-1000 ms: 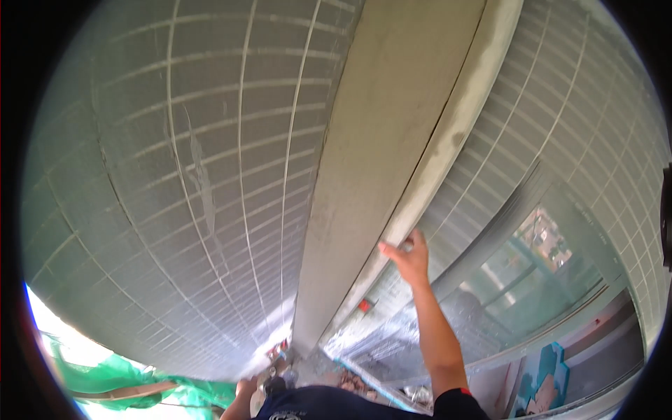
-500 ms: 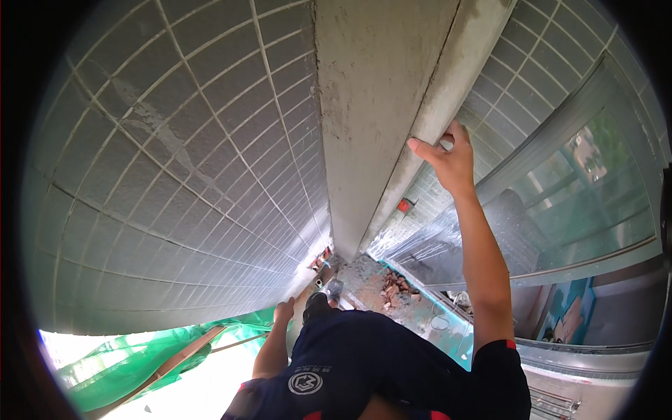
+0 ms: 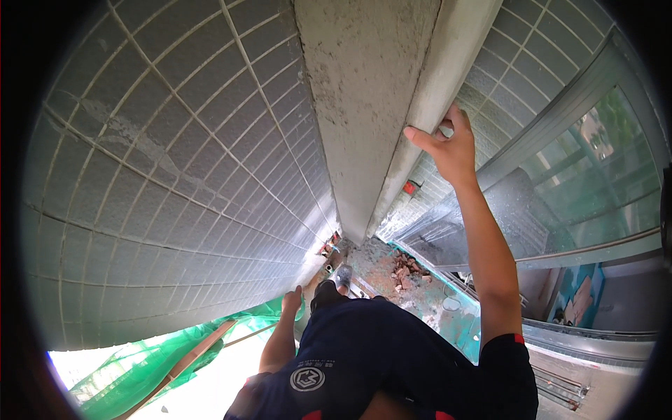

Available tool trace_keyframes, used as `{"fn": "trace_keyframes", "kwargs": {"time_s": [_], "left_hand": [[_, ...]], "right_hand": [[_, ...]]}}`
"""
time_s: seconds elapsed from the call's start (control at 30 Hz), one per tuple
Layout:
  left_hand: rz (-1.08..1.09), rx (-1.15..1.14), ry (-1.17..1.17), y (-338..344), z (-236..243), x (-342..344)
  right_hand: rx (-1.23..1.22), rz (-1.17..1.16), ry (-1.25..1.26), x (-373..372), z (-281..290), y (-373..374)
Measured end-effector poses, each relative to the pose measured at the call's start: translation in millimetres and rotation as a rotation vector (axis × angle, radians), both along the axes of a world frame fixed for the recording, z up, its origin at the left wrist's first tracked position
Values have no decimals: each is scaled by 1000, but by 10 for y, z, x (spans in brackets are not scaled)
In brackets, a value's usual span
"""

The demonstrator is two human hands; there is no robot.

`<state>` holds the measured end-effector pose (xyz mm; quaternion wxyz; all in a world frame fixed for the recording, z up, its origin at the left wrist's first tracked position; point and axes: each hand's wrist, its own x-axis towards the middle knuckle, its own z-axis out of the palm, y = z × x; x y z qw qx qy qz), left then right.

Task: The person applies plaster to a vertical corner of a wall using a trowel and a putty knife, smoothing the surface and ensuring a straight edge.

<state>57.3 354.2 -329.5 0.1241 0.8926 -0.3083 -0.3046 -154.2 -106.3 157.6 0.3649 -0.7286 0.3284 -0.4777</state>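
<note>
With thumb and curled fingers, my right hand (image 3: 448, 143) grips the rounded edge (image 3: 456, 52) of the long concrete column (image 3: 360, 77), to the right of the tiled wall (image 3: 175, 140). Further down on the left, my left hand (image 3: 292, 299) is at the lower edge of that tiled wall; it is small in view and how its fingers are bent is unclear. A small red object (image 3: 409, 187) sits beside the column on the right-hand tiles.
A glass window (image 3: 574, 175) in a metal frame is at right. Below are my shoe (image 3: 343, 273), broken brick pieces (image 3: 406, 273) and a stained floor (image 3: 462, 336). Green netting (image 3: 126, 371) and a wooden bar (image 3: 203, 350) border a bright opening at lower left.
The view has tilted down since a second ago, showing more torso and floor. My right hand stays on the column edge, appearing higher and further right in the picture.
</note>
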Motion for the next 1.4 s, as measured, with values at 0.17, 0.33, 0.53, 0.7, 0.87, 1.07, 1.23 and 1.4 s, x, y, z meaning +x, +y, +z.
{"fn": "trace_keyframes", "kwargs": {"time_s": [0.17,0.33,0.53,0.7,0.87,1.07,1.23,1.4], "left_hand": [[77,-20,42,-43,-129,25],[44,-78,44,63,-151,49],[31,21,64,-23,91,31],[-54,89,-40,-479,547,-48],[-571,-531,-286,-1865,2179,-476],[-1598,-850,-784,-3338,3824,-1173],[-1428,-444,-923,-4101,3473,-1191],[-1523,-650,-1342,-4262,3296,-952]], "right_hand": [[15,-28,-1,4,-62,20],[66,-27,-9,20,-12,74],[77,-40,-6,1,-28,81],[58,-68,8,-8,-47,80],[-48,-151,127,-25,-118,39],[-99,-182,129,-28,-100,6],[-37,-125,138,-13,-21,90],[3,-116,143,-29,-18,86]]}}
